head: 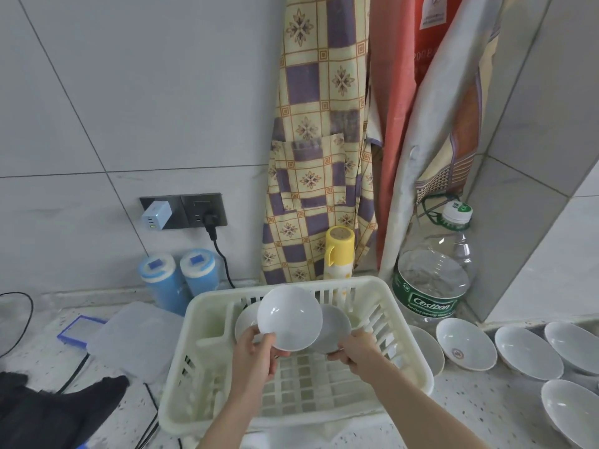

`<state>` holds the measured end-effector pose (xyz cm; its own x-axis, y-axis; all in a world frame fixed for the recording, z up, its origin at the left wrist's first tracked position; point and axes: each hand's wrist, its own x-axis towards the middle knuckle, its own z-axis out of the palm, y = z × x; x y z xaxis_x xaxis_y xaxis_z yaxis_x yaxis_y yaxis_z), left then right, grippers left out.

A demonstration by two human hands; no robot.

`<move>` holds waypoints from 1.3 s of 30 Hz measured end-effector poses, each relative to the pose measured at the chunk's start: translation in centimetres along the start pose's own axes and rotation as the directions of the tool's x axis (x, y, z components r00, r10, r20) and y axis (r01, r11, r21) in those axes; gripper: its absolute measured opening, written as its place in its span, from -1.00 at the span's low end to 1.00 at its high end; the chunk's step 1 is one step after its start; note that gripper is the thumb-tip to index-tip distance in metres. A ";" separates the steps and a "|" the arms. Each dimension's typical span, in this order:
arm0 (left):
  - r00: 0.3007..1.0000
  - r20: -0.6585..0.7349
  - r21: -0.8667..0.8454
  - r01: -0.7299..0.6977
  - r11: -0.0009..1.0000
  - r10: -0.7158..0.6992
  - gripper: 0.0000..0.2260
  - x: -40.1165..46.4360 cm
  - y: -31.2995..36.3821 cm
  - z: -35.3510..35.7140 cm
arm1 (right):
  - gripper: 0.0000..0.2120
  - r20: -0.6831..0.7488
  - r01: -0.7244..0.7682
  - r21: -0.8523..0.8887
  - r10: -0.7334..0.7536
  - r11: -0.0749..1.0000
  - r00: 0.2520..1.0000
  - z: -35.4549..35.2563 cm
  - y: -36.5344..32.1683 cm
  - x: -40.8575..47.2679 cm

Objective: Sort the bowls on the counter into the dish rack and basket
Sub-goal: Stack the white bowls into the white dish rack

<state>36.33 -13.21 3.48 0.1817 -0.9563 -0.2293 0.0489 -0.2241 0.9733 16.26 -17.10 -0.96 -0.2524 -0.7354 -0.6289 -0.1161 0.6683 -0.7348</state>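
Left hand (256,354) fingers pinch tilted bowl (289,317) over rack (402,322); right hand (355,350) grips grey bowl (335,328) behind.

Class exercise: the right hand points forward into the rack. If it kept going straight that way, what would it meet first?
The right hand already grips the grey bowl. Pushed on, that bowl would probably meet the white bowl overlapping it, held by the left hand, before the dish rack back wall; depth is unclear.

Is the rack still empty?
No: the hands hold two bowls over the rack, a third behind.
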 end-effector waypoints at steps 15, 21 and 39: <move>0.999 -0.035 -0.013 0.012 1.000 -0.013 -0.86 0.7 -0.3 0.0 | -0.75 0.033 -0.013 -0.035 0.014 0.999 0.999 0.1 0.0 -0.1; 0.999 0.004 0.031 0.032 0.999 -0.032 -0.84 0.8 -0.7 0.2 | -0.72 0.007 0.115 -0.281 -0.117 0.953 0.993 -0.2 0.0 -1.0; 0.978 0.159 0.084 0.126 0.989 -0.138 -0.82 2.1 -0.8 6.7 | -0.82 -0.176 0.506 -0.049 -0.507 0.861 0.844 -2.6 0.1 -2.5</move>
<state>30.11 -16.29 2.22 0.0149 -0.9339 -0.3573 -0.0110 -0.3574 0.9339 14.37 -14.87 1.20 -0.3228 -0.9396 -0.1139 -0.2753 0.2084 -0.9385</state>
